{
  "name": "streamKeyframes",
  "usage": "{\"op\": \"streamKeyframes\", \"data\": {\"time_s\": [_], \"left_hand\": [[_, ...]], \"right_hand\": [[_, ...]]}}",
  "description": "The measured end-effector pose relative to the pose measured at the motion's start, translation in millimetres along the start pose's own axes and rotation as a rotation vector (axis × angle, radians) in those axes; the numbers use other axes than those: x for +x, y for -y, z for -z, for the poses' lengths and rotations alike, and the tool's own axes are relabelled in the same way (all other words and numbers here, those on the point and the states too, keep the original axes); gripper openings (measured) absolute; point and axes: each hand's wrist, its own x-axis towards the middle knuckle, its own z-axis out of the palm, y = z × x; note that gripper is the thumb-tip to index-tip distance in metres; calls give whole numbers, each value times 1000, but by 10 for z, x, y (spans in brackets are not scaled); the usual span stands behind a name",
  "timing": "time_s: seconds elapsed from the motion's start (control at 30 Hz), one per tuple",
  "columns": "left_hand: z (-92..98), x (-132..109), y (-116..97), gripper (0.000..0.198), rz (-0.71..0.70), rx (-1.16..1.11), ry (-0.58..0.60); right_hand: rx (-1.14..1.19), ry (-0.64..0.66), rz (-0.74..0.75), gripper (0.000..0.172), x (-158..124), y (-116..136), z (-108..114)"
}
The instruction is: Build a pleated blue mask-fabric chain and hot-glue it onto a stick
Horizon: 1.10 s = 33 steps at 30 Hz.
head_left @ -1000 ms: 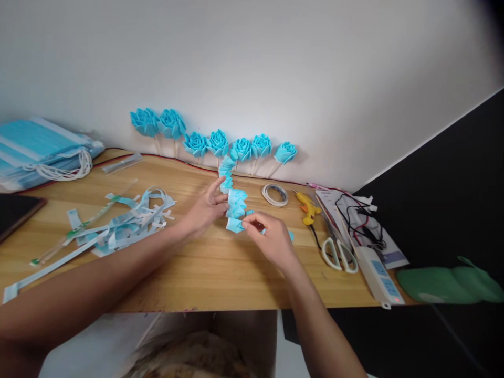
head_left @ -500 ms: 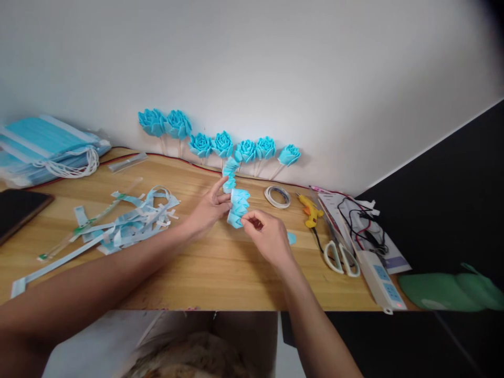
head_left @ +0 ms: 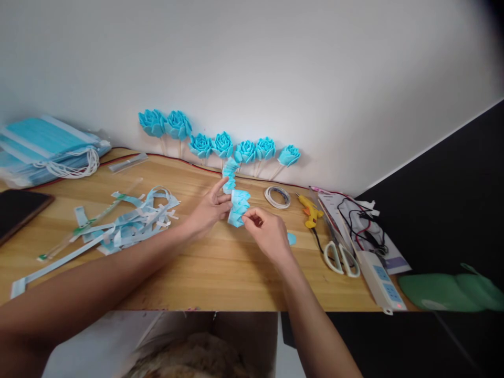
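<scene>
Now rolling the strip [head_left: 238, 203] just above the desk [head_left: 220, 273], pinching its lower end with the right hand [head_left: 270, 234], gripping its side with the left hand [head_left: 207, 211]; next probably needing a steady pinch.

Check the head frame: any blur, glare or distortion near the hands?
Head view: light soft and even, no hard glare on the light wooden tabletop; blue paper roses cast faint shadows on the white wall. Head view: left hand, right hand and the pleated light-blue paper strip they pinch look sharp; tan shape below the table edge is blurred, top-right corner vignetted.
</scene>
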Motion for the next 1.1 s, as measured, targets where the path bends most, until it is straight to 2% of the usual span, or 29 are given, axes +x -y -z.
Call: {"op": "streamKeyframes", "data": {"time_s": [0.2,0.47,0.63,0.87,1.0,1.1], "left_hand": [[12,8,4,90,6,46,-39],[92,50,60,104,-14,54,86],[106,62,92,104,-52,104,88],[85,57,81,109,-79,128,44],[50,38,102,105,-117,165,40],[29,18,120,97,-144,204,55]], "right_hand": [[4,-8,-26,13,35,-40,-6],[-3,-38,-54,13,50,-62,-42],[75,-37,-38,15,42,-111,-65],[402,-172,-59,28,71,-207,-159],[559,-82,-102,52,107,-202,-264],[570,-45,-102,66,133,-201,-326]]}}
